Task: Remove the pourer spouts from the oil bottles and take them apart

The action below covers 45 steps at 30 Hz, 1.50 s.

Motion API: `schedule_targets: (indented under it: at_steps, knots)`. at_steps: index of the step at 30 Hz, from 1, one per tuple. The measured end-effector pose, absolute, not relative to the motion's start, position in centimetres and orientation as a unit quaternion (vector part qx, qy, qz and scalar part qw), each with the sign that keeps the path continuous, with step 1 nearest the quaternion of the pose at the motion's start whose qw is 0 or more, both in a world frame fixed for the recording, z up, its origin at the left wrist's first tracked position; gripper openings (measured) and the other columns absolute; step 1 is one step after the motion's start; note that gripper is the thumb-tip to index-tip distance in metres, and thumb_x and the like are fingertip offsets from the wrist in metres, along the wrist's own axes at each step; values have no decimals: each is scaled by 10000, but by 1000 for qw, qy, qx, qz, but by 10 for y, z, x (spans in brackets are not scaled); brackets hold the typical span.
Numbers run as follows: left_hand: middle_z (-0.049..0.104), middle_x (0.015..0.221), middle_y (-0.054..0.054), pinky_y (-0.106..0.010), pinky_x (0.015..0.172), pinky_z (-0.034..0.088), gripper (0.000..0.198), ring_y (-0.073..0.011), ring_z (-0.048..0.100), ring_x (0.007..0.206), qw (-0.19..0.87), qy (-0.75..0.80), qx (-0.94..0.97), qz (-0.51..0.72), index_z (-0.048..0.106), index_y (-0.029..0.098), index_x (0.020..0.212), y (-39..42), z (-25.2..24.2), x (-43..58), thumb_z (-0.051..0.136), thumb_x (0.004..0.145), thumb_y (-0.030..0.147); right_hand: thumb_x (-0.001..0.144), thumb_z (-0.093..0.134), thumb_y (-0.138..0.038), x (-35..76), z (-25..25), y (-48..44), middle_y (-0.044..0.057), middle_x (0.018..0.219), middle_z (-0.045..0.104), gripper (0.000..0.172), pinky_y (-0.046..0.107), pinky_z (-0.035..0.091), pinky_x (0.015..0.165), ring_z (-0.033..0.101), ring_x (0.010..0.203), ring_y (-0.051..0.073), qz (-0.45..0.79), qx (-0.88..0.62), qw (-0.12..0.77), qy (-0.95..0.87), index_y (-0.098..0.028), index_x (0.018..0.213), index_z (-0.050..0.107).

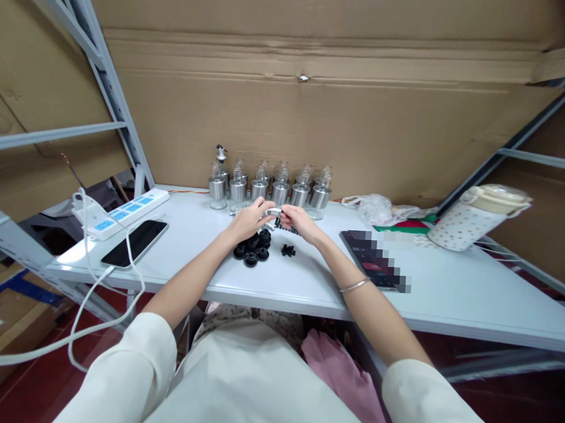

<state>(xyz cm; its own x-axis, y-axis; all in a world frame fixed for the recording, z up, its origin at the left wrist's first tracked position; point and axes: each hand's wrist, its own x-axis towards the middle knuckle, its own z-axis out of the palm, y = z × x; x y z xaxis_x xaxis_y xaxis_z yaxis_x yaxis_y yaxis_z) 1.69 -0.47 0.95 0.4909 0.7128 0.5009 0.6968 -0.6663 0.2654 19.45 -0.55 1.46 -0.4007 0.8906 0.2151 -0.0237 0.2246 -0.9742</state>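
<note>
Over the middle of the table, my left hand and my right hand meet at a small shiny metal piece, which looks like part of a pour spout. Both are closed on it, fingertips pinching its two ends. Just below my left hand lies a cluster of black ribbed stoppers. A little pile of small black parts sits under my right hand. Small dark pieces and some metal parts behind my fingers are partly hidden.
Glass bottles with steel sleeves stand in rows at the back; one has a spout. A power strip and phone lie left. To the right are another device, a plastic bag and a dotted tumbler.
</note>
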Motion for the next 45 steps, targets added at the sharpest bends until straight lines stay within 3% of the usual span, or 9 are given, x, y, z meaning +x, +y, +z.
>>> schedule_targets:
  at_steps: [3, 8, 11, 16, 23, 31, 35, 41, 45]
  knots:
    - [502, 1145, -62, -233, 749, 434, 269, -140, 595, 840, -15, 403, 858, 318, 533, 218, 1123, -3, 12, 14, 379, 933, 330, 736, 574, -544, 196, 15, -7, -94, 525, 225, 453, 227, 181, 446, 199, 448, 54, 536, -364, 391, -654, -218, 562, 311]
    - [483, 1154, -66, -235, 809, 431, 247, -137, 576, 879, -22, 410, 827, 385, 549, 201, 1075, 3, 15, 4, 370, 931, 290, 724, 601, -459, 213, 23, -9, -49, 521, 437, 316, 232, 295, 513, 371, 518, 79, 457, -395, 269, -750, -145, 694, 628]
    - [487, 1135, -66, -241, 835, 431, 233, -143, 572, 897, -23, 411, 810, 418, 552, 195, 1058, 5, 16, -1, 386, 924, 291, 663, 634, -361, 229, 28, -7, -28, 552, 519, 263, 234, 325, 530, 405, 549, 88, 431, -427, 211, -766, -128, 763, 705]
    - [490, 1134, -60, -245, 838, 434, 226, -133, 581, 841, -19, 422, 799, 429, 547, 204, 1064, 8, 15, -3, 404, 920, 304, 649, 640, -323, 249, 23, 1, 7, 649, 633, 243, 233, 359, 545, 424, 562, 84, 412, -481, 136, -762, -137, 765, 744]
    - [497, 1115, -56, -237, 825, 437, 232, -134, 584, 852, -19, 423, 799, 427, 544, 206, 1066, 8, 15, -3, 398, 925, 319, 689, 633, -286, 243, 12, 7, 17, 634, 642, 181, 213, 397, 536, 533, 576, 98, 403, -477, 96, -775, -136, 747, 717]
    - [503, 1140, -65, -241, 827, 435, 236, -138, 585, 865, -25, 426, 788, 444, 552, 198, 1065, 12, 17, -9, 423, 917, 329, 683, 629, -249, 236, 11, 4, -7, 652, 654, 152, 214, 418, 613, 519, 587, 96, 355, -460, 61, -811, -152, 764, 713]
    - [582, 1078, -65, -273, 902, 399, 231, -178, 560, 1009, -43, 452, 751, 480, 545, 191, 1062, 16, 20, -15, 408, 928, 321, 724, 611, -349, 233, 15, 1, 8, 668, 635, 232, 242, 423, 629, 527, 617, 118, 335, -469, 132, -807, -133, 770, 683]
    - [639, 1104, -63, -296, 956, 379, 287, -178, 581, 1028, -18, 452, 755, 475, 469, 186, 1137, 17, 15, -10, 503, 892, 333, 734, 607, -451, 188, 27, 5, 41, 888, 626, 442, 267, 458, 686, 573, 775, 150, 329, -406, 401, -752, -157, 1063, 577]
    - [665, 1056, -67, -339, 967, 377, 281, -189, 610, 984, -21, 449, 786, 426, 478, 183, 1105, 15, 10, -4, 510, 891, 361, 788, 528, -424, 151, 32, 11, 14, 752, 610, 262, 260, 439, 641, 557, 668, 140, 278, -381, 492, -732, -177, 858, 580]
